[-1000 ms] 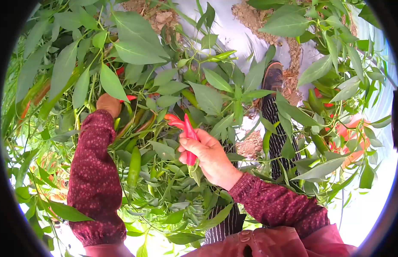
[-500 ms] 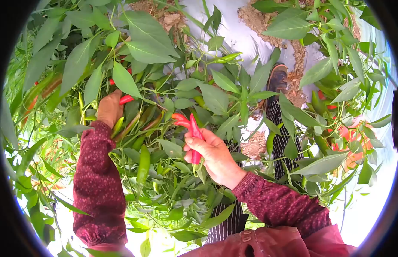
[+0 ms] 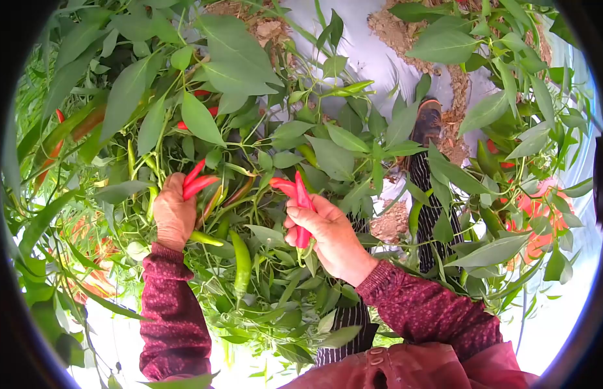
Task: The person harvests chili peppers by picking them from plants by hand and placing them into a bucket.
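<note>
Red chili peppers stick out from my left hand, which is closed around them among the leaves on the left. My right hand grips several red chili peppers in front of the plant, their tips pointing up and their green stems hanging below the fingers. A long green chili pepper hangs just below and between the hands. Another yellow-green chili pepper lies right by my left wrist. More red peppers show partly behind leaves above my left hand.
Dense pepper plants surround both hands, with another plant at the right. Pale plastic sheeting with patches of soil lies at the top. My shoe stands between plants. Orange-red shapes show through leaves at right.
My left hand has come down and slightly right, out of the leaves, with red chili peppers now showing in it. My right hand has shifted only slightly.
</note>
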Motion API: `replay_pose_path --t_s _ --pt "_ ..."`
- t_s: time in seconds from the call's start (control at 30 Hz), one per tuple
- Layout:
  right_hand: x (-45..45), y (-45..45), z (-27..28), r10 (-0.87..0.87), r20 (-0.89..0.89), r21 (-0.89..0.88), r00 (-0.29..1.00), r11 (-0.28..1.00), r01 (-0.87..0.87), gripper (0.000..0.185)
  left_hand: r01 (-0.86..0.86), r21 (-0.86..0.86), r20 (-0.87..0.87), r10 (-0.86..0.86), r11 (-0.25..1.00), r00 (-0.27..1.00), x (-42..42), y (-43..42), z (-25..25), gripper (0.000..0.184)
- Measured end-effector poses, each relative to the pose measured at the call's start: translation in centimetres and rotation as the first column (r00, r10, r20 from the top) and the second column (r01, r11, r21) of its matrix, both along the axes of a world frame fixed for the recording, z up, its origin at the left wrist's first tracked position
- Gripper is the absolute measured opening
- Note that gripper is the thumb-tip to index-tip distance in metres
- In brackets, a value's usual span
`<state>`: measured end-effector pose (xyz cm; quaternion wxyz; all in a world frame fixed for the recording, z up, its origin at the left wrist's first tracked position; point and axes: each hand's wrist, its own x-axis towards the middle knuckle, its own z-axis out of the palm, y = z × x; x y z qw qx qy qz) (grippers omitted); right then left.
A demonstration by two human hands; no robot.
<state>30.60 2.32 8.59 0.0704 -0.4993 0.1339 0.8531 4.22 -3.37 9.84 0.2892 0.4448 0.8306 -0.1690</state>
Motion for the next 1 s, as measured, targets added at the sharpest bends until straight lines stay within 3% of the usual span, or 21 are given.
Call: replay_pose_path --t_s 0.13,0.2,0.3,0.37,0.43,0.5,0.53,0.57,0.63,0.67,0.73,0.77,0.83,0.9,0.97,1.0 --pt "-0.2 0.3 -0.2 0.027 -0.005 -0.012 1.0 1.0 -0.027 0.021 -0.019 0.072 -0.042 0.022 0.997 0.999 0.0 -0.2 0.4 0.019" --pt "0.3 0.2 -0.3 0.034 0.002 -0.012 0.999 0.999 -0.034 0.021 -0.213 0.093 0.054 0.209 0.973 0.977 0.1 -0.3 1.4 0.011" --pt "0.2 0.4 -0.3 0.043 0.017 0.016 0.999 0.999 -0.043 0.022 -0.267 0.224 0.147 0.238 0.937 0.96 1.1 -0.8 2.1 0.01" --pt "0.2 0.6 -0.3 0.017 0.017 0.009 1.0 1.0 -0.017 0.022 -0.199 0.278 0.091 0.18 0.94 0.979 1.6 -1.5 3.1 0.009" --pt "0.2 0.6 0.1 0.0 0.017 -0.007 1.0 1.0 0.0 0.022 -0.29 0.288 0.156 0.254 0.913 0.954 1.6 -2.2 3.3 0.009" --pt "0.5 1.1 0.0 0.035 -0.017 -0.021 0.999 0.999 -0.035 0.022 -0.23 0.327 0.175 0.181 0.917 0.968 2.5 -1.7 3.5 0.01" --pt "0.4 1.3 0.0 0.036 -0.003 -0.025 0.999 0.999 -0.036 0.02 -0.097 0.285 0.13 0.061 0.954 0.99 2.9 -1.6 4.2 0.008" --pt "0.3 1.1 0.1 0.027 0.005 -0.036 1.0 0.999 -0.027 0.02 -0.066 0.235 0.089 0.046 0.97 0.995 3.3 -1.9 4.8 0.009" --pt "0.3 1.1 -0.4 0.011 -0.01 0.003 1.0 1.0 -0.011 0.025 -0.465 0.179 0.389 0.372 0.867 0.843 3.9 -7.5 5.9 0.011" --pt "0.2 0.9 -0.2 0.003 -0.015 -0.007 1.0 1.0 -0.003 0.025 -0.458 0.173 0.38 0.37 0.872 0.848 4.0 -7.3 6.5 0.011" --pt "0.2 0.9 -0.2 0.016 -0.019 0.012 1.0 1.0 -0.016 0.021 -0.251 0.339 0.231 0.178 0.907 0.956 5.3 -5.2 7.2 0.01" --pt "0.1 0.9 0.0 0.02 -0.014 0.012 1.0 1.0 -0.02 0.021 -0.159 0.282 0.159 0.117 0.946 0.98 5.2 -2.8 8.0 0.007" --pt "-0.4 0.9 0.8 -0.021 -0.008 0.067 1.0 0.998 0.022 0.023 -0.409 0.147 0.423 0.316 0.901 0.849 7.3 1.3 8.0 0.016" --pt "-0.2 2.2 1.2 0.031 -0.093 0.134 0.995 0.991 -0.018 0.028 -0.352 0.213 0.42 0.24 0.912 0.875 11.4 3.6 7.4 0.024" --pt "-0.5 2.8 2.1 -0.156 -0.226 0.255 0.962 0.943 0.213 0.044 -0.409 0.114 0.474 0.313 0.905 0.823 12.4 5.3 6.1 0.037" --pt "-0.3 3.2 1.8 -0.138 -0.312 0.256 0.94 0.941 0.223 0.066 -0.365 0.115 0.474 0.272 0.924 0.837 12.7 5.0 4.9 0.044"
